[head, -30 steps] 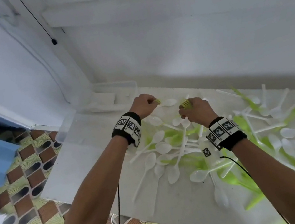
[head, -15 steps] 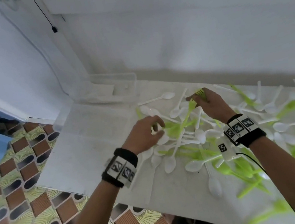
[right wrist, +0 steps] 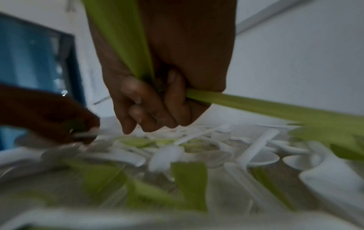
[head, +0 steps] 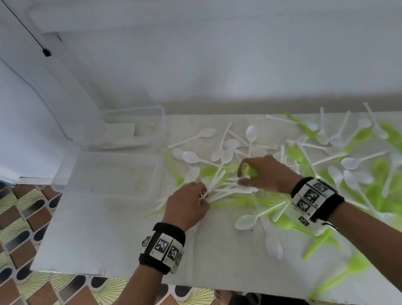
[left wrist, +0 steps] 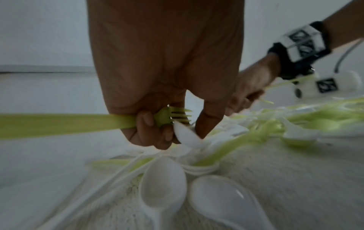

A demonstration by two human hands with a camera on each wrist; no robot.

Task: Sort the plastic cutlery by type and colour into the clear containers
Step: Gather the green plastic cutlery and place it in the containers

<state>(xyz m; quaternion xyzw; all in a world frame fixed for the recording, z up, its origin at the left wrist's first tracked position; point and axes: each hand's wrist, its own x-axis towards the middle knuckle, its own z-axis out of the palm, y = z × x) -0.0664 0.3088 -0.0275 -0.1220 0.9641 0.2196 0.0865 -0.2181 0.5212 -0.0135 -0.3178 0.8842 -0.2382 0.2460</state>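
White spoons (head: 246,222) and green cutlery (head: 376,192) lie mixed in a pile on the white table (head: 97,236). My left hand (head: 200,195) sits at the pile's left side. Its fingers curl round a green fork (left wrist: 169,116) whose handle sticks out to the left, and a white spoon bowl (left wrist: 186,135) lies between thumb and fingers. My right hand (head: 247,175) is just to its right, fisted round green cutlery handles (right wrist: 265,107); what type they are is hidden. Two clear containers (head: 108,178) (head: 137,128) stand at the table's left end.
The table's near edge (head: 162,278) drops to a patterned tile floor (head: 41,299). A white wall (head: 231,54) runs along the back, with a black cable (head: 44,52) hanging on it. More spoons and green pieces spread to the right (head: 350,162).
My left hand came down from above the pile and closed on cutlery at its left side. My right hand drew back from the far part of the pile to the middle, still holding green pieces.
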